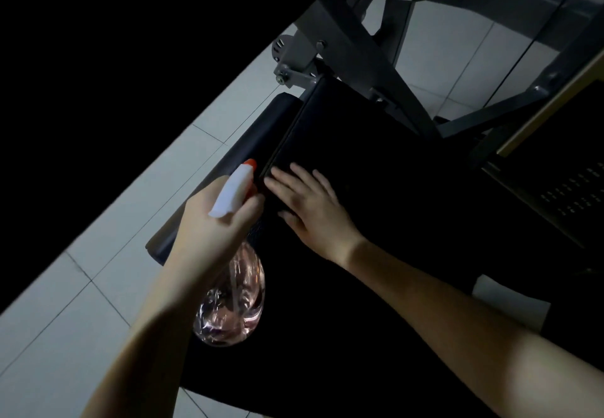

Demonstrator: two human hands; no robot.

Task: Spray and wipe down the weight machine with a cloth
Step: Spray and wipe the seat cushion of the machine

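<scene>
My left hand (212, 224) grips a clear spray bottle (233, 303) with pinkish liquid, a white head and an orange nozzle (251, 163) that points at the machine's black pad. My right hand (310, 208) lies flat with straight fingers on the black seat pad (376, 162) of the weight machine, near its left edge. The pad is very dark; whether a cloth lies under the hand cannot be told. A black roller pad (248, 143) runs along the seat's left side.
The machine's grey steel frame (359, 45) and bolted bracket (294, 58) rise behind the seat. A perforated dark panel (575, 192) stands at the right. Pale floor tiles (81, 303) lie to the left and behind. The upper left is black.
</scene>
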